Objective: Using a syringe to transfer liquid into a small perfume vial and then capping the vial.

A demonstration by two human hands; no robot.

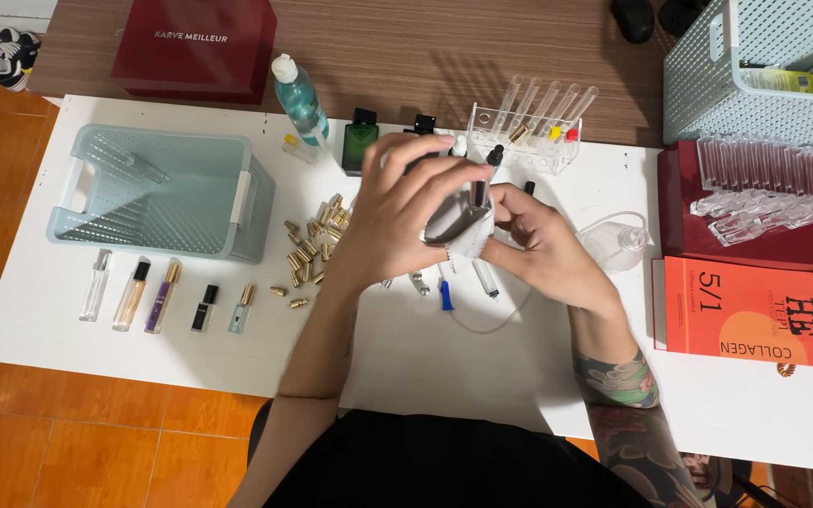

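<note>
Left hand clasps small dark glass vial swaddled in white cloth, above white table. Right hand pinches cloth edge. Best: steady vial upright, wipe gently, grip firm against slipping.

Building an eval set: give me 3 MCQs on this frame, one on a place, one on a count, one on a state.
1. Where does the pale blue basket sit?
A. on the white table's left part
B. on the floor
C. on the red box

2. How many small bottles lie in the row in front of that basket?
A. two
B. five
C. nine

3. What are the hands doing?
A. resting flat on the table
B. both raised together around a small dark-capped vial and a white cloth
C. lifting the basket

Answers: 1 A, it stands at the table's left end. 2 B, five lie side by side. 3 B, left hand and right hand meet there.
</note>
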